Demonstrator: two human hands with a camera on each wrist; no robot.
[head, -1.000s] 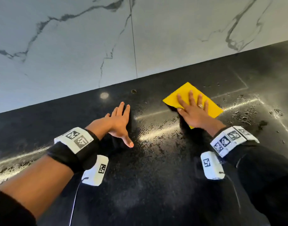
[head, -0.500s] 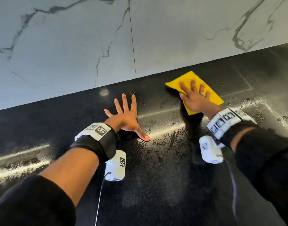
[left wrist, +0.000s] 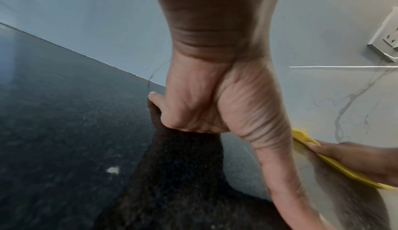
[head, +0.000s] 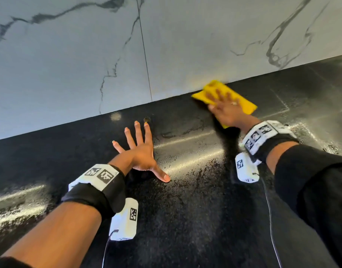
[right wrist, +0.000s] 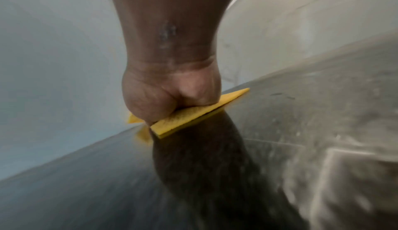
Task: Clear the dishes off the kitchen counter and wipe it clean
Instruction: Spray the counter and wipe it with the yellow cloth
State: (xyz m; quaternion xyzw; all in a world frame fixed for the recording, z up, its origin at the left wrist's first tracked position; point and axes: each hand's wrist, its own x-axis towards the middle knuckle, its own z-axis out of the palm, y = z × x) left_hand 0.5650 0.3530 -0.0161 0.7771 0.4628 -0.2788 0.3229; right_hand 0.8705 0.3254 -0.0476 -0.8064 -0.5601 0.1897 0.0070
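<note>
Both hands are working: the right hand (head: 227, 111), fingers flat, is pushing the cloth (head: 241, 102) up against the wall (head: 185, 45), finishing that strip; left hand (head: 140, 151), fingers splayed, is bracing on the surface (head: 195, 209)

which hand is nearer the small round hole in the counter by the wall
Left. The left hand lies flat with spread fingers, its fingertips right beside the small round hole. The right hand presses the yellow cloth against the wall's base, well off to the hole's right.
</note>
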